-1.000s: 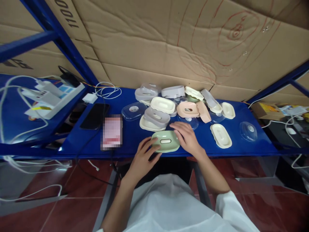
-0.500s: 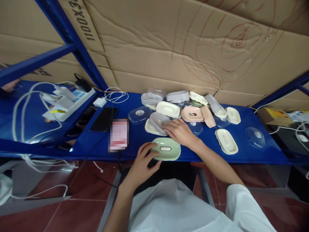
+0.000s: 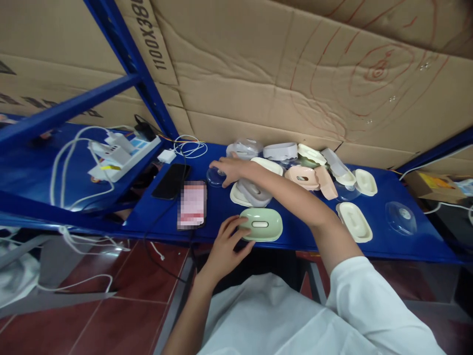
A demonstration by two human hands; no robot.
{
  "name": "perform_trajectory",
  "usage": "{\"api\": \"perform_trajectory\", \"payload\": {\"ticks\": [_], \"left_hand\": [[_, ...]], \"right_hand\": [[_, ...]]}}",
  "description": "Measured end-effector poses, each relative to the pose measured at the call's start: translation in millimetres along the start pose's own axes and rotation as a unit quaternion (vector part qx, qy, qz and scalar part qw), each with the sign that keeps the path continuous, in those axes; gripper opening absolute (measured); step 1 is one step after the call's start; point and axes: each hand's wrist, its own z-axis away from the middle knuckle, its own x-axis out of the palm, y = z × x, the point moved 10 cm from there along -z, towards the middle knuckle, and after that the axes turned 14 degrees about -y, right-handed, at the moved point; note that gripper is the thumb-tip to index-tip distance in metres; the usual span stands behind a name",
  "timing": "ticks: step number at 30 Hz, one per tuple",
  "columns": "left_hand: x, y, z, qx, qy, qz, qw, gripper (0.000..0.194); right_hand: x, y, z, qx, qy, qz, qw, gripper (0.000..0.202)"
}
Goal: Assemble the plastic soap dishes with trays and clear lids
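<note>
- Left hand (image 3: pixel 225 249), fingers spread apart, touches the left rim of the green dish (image 3: pixel 269 231) at the table's (image 3: pixel 306 231) near edge.
- Right-side clear lid (image 3: pixel 396 222): round label (image 3: pixel 406 213), too small to read.
- Lit phone (image 3: pixel 192 202): display blurred.
- Right hand (image 3: pixel 231 169), fingers apart over the left-side clear lid (image 3: pixel 214 179); cannot tell whether it grips.
- Cardboard (image 3: pixel 240 74): black print "1100X38", then cut off; red hand-drawn rings.

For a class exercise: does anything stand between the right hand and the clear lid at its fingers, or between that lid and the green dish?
Nothing visible stands between the right hand and the clear lid. Toward the green dish, the cream tray under the grey tray juts partly across the direct line.
</note>
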Motion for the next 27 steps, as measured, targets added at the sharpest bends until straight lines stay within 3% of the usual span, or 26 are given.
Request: {"api": "perform_trajectory", "payload": {"ticks": [2, 4, 7, 9, 13, 15, 18, 23, 27], "left_hand": [[-0.5, -1, 0, -0.001, 0.002, 0.002, 1.0, 0.014], [-0.3, -2, 0, -0.003, 0.003, 0.004, 1.0, 0.014], [0.8, -5, 1, -0.015, 0.0, 0.019, 1.0, 0.021], [-0.1, -12, 3, -0.043, 0.005, 0.044, 0.998, 0.038], [0.6, -25, 6, -0.09, 0.005, 0.084, 0.992, 0.069], [4.3, -27, 6, -0.097, -0.007, 0.091, 0.991, 0.073], [10.4, -31, 9, -0.116, -0.015, 0.113, 0.987, 0.077], [15.7, -33, 14, -0.143, -0.017, 0.134, 0.98, 0.084], [19.3, -23, 7, -0.118, -0.052, 0.091, 0.987, 0.087]], "right_hand": [[-12, 1, 11, -0.025, 0.039, -0.036, 0.998, 0.084], [-32, -7, 39, -0.089, 0.124, -0.095, 0.984, 0.074], [-52, -19, 120, -0.186, 0.294, -0.167, 0.922, 0.067], [-35, -31, 176, -0.198, 0.334, -0.159, 0.908, 0.067], [49, -53, 239, -0.062, 0.259, -0.092, 0.959, 0.062], [81, -63, 252, -0.012, 0.25, -0.07, 0.966, 0.063], [105, -73, 255, 0.016, 0.263, -0.055, 0.963, 0.066], [114, -66, 257, 0.009, 0.277, -0.045, 0.96, 0.056], [120, -61, 256, -0.014, 0.271, -0.02, 0.962, 0.044]]}}
